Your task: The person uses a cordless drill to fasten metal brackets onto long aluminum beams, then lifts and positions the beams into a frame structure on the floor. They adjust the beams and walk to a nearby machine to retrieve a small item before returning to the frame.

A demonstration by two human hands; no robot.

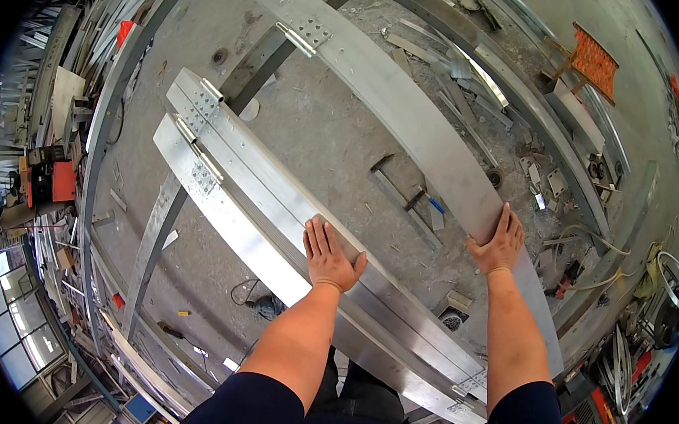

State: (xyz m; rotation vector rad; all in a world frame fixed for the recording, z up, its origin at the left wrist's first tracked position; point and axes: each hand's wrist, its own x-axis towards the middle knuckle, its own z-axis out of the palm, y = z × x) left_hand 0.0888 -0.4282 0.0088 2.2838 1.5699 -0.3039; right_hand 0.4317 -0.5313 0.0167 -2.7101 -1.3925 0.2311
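My left hand (329, 257) lies flat, fingers stretched, on a long silvery metal plank (265, 174) with a lengthwise seam. Close along its left side runs another shiny metal plank (233, 224). My right hand (499, 243) grips the right edge of a separate wide metal plank (404, 115); its thumb rests on top and its fingers go over the edge, partly hidden. Hinges (296, 39) and drilled holes show at the planks' far ends. The planks rest across a metal frame (154, 242), with a gap between the middle and right ones.
A hammer (383, 163) and a blue-handled tool (433, 203) show in the gap. Metal offcuts (467, 114) litter the floor to the right, near an orange-seated stool (592, 63). Stacked metal bars (49, 67) line the far left. A cable (244, 291) lies by my foot.
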